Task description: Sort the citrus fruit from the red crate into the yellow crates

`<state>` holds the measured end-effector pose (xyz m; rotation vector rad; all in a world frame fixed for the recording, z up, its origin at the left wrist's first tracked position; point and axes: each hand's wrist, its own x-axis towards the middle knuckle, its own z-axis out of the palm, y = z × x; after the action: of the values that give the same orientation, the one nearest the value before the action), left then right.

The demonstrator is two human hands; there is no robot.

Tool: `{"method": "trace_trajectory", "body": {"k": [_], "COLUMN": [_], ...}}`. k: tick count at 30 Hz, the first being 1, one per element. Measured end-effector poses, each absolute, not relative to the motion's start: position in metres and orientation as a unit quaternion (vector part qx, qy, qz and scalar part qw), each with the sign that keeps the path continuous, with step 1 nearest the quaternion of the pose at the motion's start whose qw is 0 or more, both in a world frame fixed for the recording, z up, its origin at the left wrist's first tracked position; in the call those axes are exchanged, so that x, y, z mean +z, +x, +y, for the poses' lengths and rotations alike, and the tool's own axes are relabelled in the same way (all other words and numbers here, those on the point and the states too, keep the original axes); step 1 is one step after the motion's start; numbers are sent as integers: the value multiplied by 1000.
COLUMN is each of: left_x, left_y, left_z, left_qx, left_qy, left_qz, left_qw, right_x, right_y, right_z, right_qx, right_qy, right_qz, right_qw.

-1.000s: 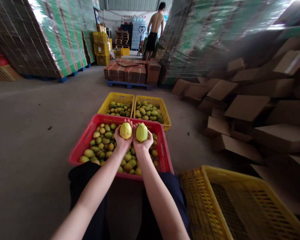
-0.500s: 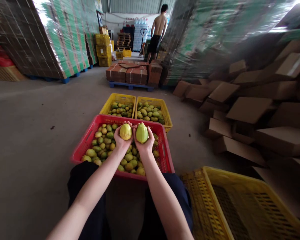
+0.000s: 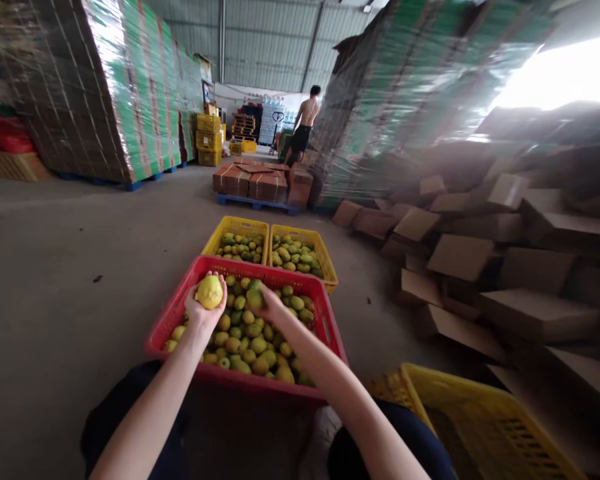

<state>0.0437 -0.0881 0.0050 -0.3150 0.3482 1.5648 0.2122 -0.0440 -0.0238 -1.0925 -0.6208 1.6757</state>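
On the upturned palm of my left hand [image 3: 203,310] rests a round yellow fruit [image 3: 210,292], fingers curled about it, over the left part of a red crate [image 3: 333,320]. My right hand [image 3: 269,303] grips a green fruit [image 3: 255,295], low over the middle of the same crate. Its thumb side faces me and most of its fingers are hidden. Many yellow-green fruits [image 3: 260,345] fill the crate below both hands, which are apart from each other.
Two yellow crates of fruit [image 3: 295,257] stand beyond the red one. At the lower right is another yellow crate [image 3: 480,400]. Loose cardboard boxes [image 3: 460,257] heap up on the right. A person [image 3: 305,123] is behind a blue pallet [image 3: 255,203] of stacked cardboard. Wrapped stacks [image 3: 150,93] rise on both sides.
My hands have moved apart. The left has shifted left with the yellow fruit; the right has turned over and lowered toward the crate with the green fruit. The view has tilted up.
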Motion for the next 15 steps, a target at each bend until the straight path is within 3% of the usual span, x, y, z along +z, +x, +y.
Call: {"method": "trace_trajectory", "body": {"k": [6, 15], "left_x": [7, -12], "left_y": [31, 35], "left_z": [-93, -109], "left_qx": [689, 699], "left_qy": [-158, -106], "left_qz": [165, 210], "left_qw": [688, 676], "right_x": [28, -42], "right_y": [226, 293], "right_z": [33, -88], "right_qx": [630, 664], "right_qy": [-506, -472], "right_qz": [-301, -397], "right_qw": [506, 422]}}
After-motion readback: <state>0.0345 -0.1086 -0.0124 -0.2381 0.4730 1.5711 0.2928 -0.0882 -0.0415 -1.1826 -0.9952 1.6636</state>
